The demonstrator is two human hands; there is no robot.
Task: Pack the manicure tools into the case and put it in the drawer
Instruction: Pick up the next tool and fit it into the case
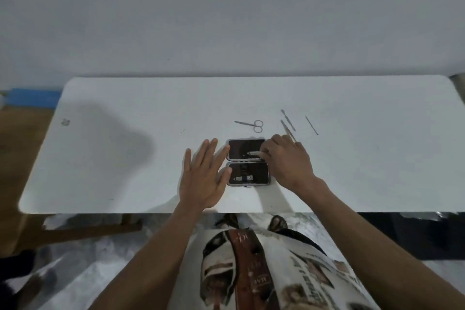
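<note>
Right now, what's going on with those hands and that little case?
Left hand open, flat beside case. Right hand setting a tool inside. Scissors loose on table.

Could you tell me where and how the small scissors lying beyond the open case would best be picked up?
Probably by the finger loops at the right end of the scissors, pinched from above. They lie flat on the table with the closed blades pointing left, and the loops are the widest part. The right hand, now at the case, is the nearer one.
</note>
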